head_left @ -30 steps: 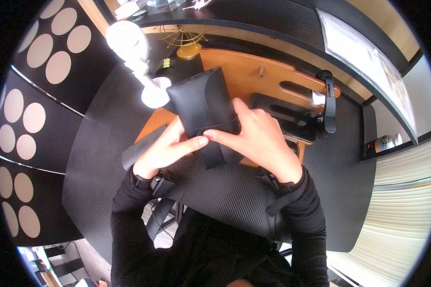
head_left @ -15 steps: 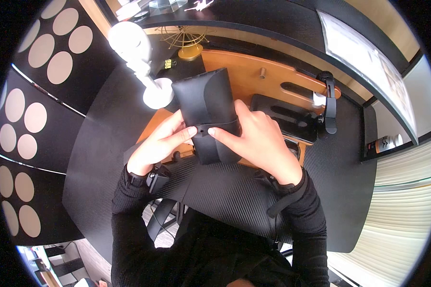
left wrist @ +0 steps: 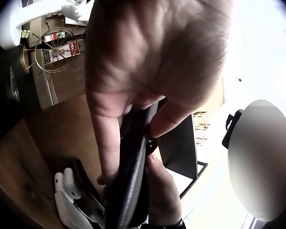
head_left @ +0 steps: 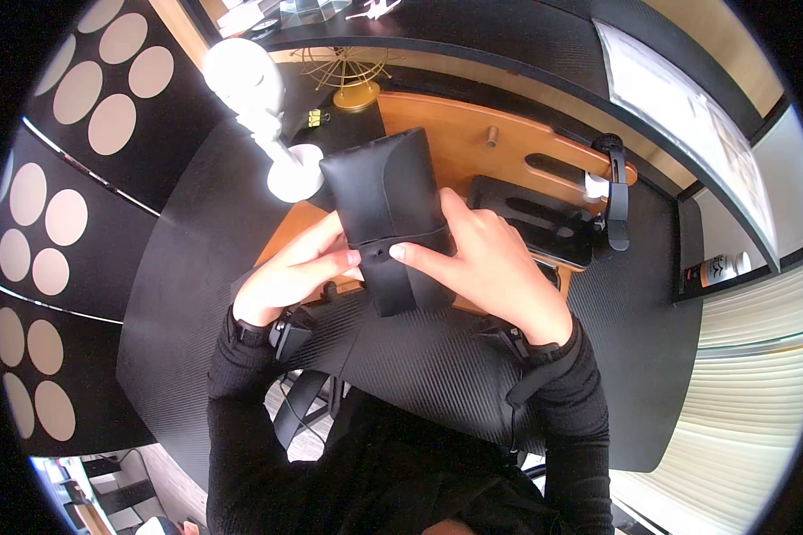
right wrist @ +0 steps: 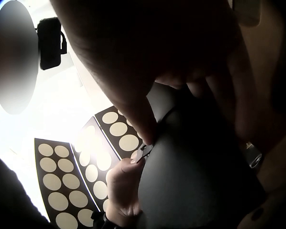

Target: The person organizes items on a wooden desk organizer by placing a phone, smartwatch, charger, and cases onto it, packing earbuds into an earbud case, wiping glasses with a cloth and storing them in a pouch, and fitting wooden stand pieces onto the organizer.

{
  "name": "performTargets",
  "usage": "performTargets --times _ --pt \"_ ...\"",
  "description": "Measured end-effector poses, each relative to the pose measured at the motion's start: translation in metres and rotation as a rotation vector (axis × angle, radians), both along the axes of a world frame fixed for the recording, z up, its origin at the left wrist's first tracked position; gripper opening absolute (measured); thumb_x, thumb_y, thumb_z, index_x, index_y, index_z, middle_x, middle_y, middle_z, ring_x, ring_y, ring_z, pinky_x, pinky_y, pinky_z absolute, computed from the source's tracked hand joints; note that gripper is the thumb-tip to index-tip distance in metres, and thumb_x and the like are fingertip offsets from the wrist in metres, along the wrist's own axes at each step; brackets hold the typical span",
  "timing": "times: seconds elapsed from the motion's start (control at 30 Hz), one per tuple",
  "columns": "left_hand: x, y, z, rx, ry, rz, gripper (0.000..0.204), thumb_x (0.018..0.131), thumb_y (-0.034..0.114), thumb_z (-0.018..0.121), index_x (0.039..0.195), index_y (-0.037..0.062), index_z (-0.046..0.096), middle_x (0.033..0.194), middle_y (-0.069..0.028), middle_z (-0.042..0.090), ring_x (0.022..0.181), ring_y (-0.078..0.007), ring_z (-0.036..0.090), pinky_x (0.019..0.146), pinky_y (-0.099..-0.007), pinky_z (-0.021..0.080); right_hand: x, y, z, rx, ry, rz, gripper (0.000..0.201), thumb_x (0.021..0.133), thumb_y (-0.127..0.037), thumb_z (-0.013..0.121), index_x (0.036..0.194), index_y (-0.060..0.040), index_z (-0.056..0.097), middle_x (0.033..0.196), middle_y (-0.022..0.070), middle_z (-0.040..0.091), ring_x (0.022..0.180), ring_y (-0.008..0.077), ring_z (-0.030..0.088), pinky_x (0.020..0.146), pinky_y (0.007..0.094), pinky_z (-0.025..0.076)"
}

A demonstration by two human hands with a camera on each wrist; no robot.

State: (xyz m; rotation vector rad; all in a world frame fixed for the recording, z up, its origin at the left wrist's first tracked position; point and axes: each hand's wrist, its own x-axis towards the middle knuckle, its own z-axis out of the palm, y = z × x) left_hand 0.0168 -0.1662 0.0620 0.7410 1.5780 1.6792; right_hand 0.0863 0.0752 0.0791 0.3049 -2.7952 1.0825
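Observation:
A black leather pouch [head_left: 379, 192] with a curved flap and a cross strap [head_left: 419, 241] is held up over the desk, its long side tilted slightly left. My left hand [head_left: 296, 266] grips its left edge, thumb on the front by the strap and fingers behind. On the right edge, my right hand [head_left: 495, 266] holds it, with the thumb pressing near a small dark stud [head_left: 380, 252] on the strap. The left wrist view shows the pouch [left wrist: 131, 181] edge-on between thumb and fingers. In the right wrist view the pouch [right wrist: 190, 167] is mostly in shadow.
Behind the pouch stands a wooden desk organizer [head_left: 455, 129] with a black tray [head_left: 531, 218]. A white lamp [head_left: 293, 174], yellow binder clip [head_left: 315, 118] and gold wheel ornament [head_left: 355, 96] are at back left. White earbuds [left wrist: 69, 183] show in the left wrist view.
My left thumb has drawn back left from the stud, where it met the right thumb. The pouch has shifted slightly right; the right hand keeps its hold.

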Motion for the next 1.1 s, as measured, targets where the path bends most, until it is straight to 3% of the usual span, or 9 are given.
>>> performTargets --times 0.33,0.53,0.6,0.67,0.77,0.83,0.87,0.93,1.1 --pt "0.001 0.005 -0.009 -0.085 0.346 0.063 0.058 0.097 0.002 0.046 0.152 0.0025 0.030 0.135 -0.0109 0.052 0.118 -0.0130 0.052 0.096 -0.0280 0.045 -0.001 -0.012 -0.016 0.078 0.129 -0.074 0.065 0.089 -0.051 0.066 0.109 0.0099 0.054 0.075 0.0251 0.067 0.073 0.0429 0.069 0.066 0.0502 0.055" --pt "0.003 0.000 -0.001 -0.163 0.396 0.091 0.048 0.093 0.008 0.064 0.138 0.0006 0.047 0.112 -0.0099 0.065 0.078 -0.0120 0.059 0.069 -0.0265 0.048 0.001 -0.013 -0.006 0.131 0.066 -0.102 0.067 0.088 -0.052 0.066 0.115 0.0082 0.054 0.074 0.0249 0.067 0.073 0.0427 0.069 0.065 0.0500 0.055" --pt "-0.009 -0.005 -0.001 -0.231 0.789 0.134 0.030 0.091 0.009 0.068 0.118 -0.0011 0.060 0.092 -0.0098 0.068 0.066 -0.0136 0.058 0.062 -0.0286 0.048 0.000 -0.010 -0.001 0.082 0.019 -0.064 0.065 0.083 -0.050 0.074 0.112 0.0057 0.057 0.080 0.0227 0.068 0.079 0.0388 0.071 0.071 0.0436 0.056" --pt "-0.008 -0.004 0.011 -0.247 0.911 0.120 0.013 0.092 0.005 0.065 0.102 -0.0033 0.064 0.081 -0.0115 0.067 0.068 -0.0149 0.063 0.064 -0.0324 0.050 -0.004 -0.009 -0.009 0.010 0.198 -0.017 0.062 0.081 -0.044 0.076 0.115 0.0048 0.056 0.083 0.0226 0.068 0.081 0.0400 0.070 0.072 0.0459 0.055" --pt "-0.007 -0.009 0.016 -0.316 0.880 0.047 0.031 0.091 0.003 0.065 0.122 -0.0002 0.061 0.095 -0.0134 0.069 0.083 -0.0181 0.067 0.075 -0.0341 0.053 -0.004 -0.009 -0.004 -0.089 0.316 0.016 0.060 0.077 -0.034 0.079 0.116 0.0043 0.055 0.089 0.0222 0.068 0.085 0.0410 0.068 0.074 0.0477 0.055" --pt "-0.002 -0.011 0.022 -0.193 0.628 0.230 0.056 0.090 0.002 0.065 0.143 0.0054 0.048 0.115 -0.0162 0.065 0.102 -0.0212 0.066 0.090 -0.0331 0.052 -0.008 -0.007 -0.004 -0.099 0.253 0.006 0.060 0.075 -0.031 0.081 0.115 0.0047 0.056 0.091 0.0220 0.068 0.087 0.0408 0.068 0.076 0.0472 0.055" --pt "-0.009 -0.024 0.020 -0.258 0.663 0.209 0.075 0.089 0.007 0.067 0.155 0.0097 0.031 0.132 -0.0185 0.056 0.118 -0.0271 0.059 0.104 -0.0348 0.046 -0.015 -0.005 -0.011 -0.049 0.349 -0.065 0.058 0.075 -0.030 0.081 0.114 0.0048 0.056 0.091 0.0223 0.068 0.086 0.0411 0.068 0.075 0.0474 0.055" --pt "-0.016 -0.058 0.009 -0.616 0.969 0.236 0.078 0.087 0.015 0.071 0.154 0.0081 0.032 0.138 -0.0208 0.051 0.127 -0.0341 0.052 0.108 -0.0387 0.042 -0.023 -0.003 -0.014 -0.005 0.444 -0.131 0.057 0.076 -0.030 0.081 0.113 0.0050 0.057 0.091 0.0226 0.068 0.086 0.0414 0.068 0.074 0.0476 0.055" --pt "-0.007 -0.108 -0.021 -0.950 0.735 0.162 0.097 0.069 0.024 0.085 0.151 0.0085 0.036 0.137 -0.0189 0.050 0.131 -0.0368 0.047 0.110 -0.0412 0.039 -0.043 -0.008 -0.011 0.073 0.258 -0.302 0.051 0.081 -0.033 0.076 0.110 0.0044 0.057 0.092 0.0218 0.068 0.085 0.0419 0.069 0.070 0.0466 0.056"
